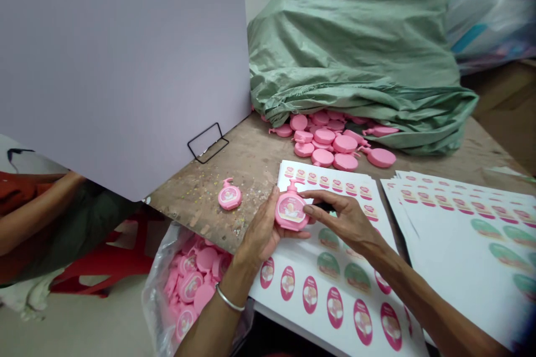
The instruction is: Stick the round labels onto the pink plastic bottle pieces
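Observation:
My left hand (263, 227) is closed around a small pink toy pump bottle (292, 212), which stands upright with its round label facing me. My right hand (341, 215) is at the bottle's right side, its thumb on the label's edge and its index finger near the shoulder. A small black object (323, 206) shows between the fingers of that hand, mostly hidden, its kind unclear. Below both hands lies a sheet of printed stickers (301, 312), with pink ovals, green ones and small logos. Another labelled pink bottle (230, 198) lies on the table to the left.
Unlabelled pink bottles (330, 142) spill from a large green sack (360, 39) at the back. More sticker sheets (444, 245) lie right. A plastic bag of pink bottles (196, 279) hangs below the table's left edge. A grey panel (125, 67) on a wire stand hides part of another person (37, 212).

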A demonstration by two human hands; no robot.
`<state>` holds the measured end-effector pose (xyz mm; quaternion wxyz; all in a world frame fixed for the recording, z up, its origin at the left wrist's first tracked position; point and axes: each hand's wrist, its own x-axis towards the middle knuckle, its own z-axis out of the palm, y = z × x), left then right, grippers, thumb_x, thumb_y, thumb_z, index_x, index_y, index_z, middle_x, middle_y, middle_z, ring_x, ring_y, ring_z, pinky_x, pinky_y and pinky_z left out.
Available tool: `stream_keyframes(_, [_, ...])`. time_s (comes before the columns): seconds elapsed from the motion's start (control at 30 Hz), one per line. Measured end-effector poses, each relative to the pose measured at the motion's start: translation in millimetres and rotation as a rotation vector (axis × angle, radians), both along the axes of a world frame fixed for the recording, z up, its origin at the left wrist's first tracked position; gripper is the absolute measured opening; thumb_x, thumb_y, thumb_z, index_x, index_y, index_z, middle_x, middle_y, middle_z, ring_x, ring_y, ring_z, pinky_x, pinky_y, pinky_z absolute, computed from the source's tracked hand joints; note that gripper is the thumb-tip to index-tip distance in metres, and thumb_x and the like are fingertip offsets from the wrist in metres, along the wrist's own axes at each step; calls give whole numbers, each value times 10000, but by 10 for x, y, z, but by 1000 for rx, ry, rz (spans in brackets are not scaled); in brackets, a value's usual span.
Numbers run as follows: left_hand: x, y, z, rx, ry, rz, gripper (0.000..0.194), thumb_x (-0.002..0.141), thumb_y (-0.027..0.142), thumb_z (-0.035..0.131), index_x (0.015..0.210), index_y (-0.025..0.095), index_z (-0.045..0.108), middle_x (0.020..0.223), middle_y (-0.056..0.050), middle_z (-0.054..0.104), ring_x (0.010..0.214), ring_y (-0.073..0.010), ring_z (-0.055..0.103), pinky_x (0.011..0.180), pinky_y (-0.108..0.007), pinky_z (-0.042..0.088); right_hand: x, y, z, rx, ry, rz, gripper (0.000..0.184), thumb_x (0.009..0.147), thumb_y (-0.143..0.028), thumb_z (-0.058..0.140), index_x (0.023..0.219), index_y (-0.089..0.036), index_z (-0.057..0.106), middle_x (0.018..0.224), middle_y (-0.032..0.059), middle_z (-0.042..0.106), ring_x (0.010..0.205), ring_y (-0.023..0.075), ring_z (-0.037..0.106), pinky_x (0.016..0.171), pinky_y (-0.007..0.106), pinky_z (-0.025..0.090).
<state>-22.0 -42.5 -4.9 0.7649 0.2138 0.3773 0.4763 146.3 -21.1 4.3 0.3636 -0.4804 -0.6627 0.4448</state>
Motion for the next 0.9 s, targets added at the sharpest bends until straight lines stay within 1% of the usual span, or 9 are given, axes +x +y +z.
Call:
stream_keyframes(0.2, [-7, -3, 25, 8, 3, 5, 479, 941, 473, 446, 1216, 117, 610, 1019, -160, 717, 871, -258, 712, 670, -391, 619, 7, 8, -34, 41, -20, -7, 373, 770, -469, 692, 1036, -210, 729, 729, 14, 670, 651, 142, 590, 611, 257, 478])
stream_keyframes(0.4, [-9, -3, 26, 18, 5, -2, 483, 942, 481, 437, 1236, 131, 595, 1019, -155, 716, 858, -255, 716, 656, -383, 619, 0, 4, -15, 53, -28, -15, 370, 767, -471, 691, 1027, -211, 734, 700, 15, 662, 628, 144, 577, 594, 263, 474])
stream_keyframes(0.57, [-2, 3, 41, 10, 9, -8, 525, 921, 529, 451, 1235, 131, 591, 997, -155, 716, 862, -256, 714, 641, -363, 617, 7, 3, 21, 63, -36, -30, 352, 758, -475, 694, 995, -220, 743, 716, 20, 671, 633, 152, 581, 590, 271, 484])
stream_keyframes(0.7, [-4, -6, 54, 14, 31, -3, 567, 898, 581, 455, 1200, 126, 608, 988, -151, 712, 882, -258, 704, 647, -360, 617, 22, 7, 9, 70, -40, -39, 343, 756, -476, 698, 990, -229, 744, 746, 19, 682, 656, 153, 593, 596, 265, 491])
stream_keyframes(0.8, [-12, -25, 73, 96, 50, -26, 510, 864, 532, 561, 1193, 144, 606, 1043, -134, 696, 899, -245, 693, 648, -334, 618, 28, 11, -17, 65, -36, -31, 348, 760, -484, 695, 989, -226, 740, 779, 23, 698, 678, 160, 608, 607, 267, 495])
stream_keyframes(0.9, [-13, -38, 82, 157, 86, -48, 461, 802, 387, 697, 1188, 158, 589, 1078, -113, 675, 874, -223, 689, 611, -285, 613, 28, 13, -29, 68, -52, -12, 356, 781, -491, 675, 1017, -230, 728, 834, 31, 716, 709, 174, 631, 628, 280, 503])
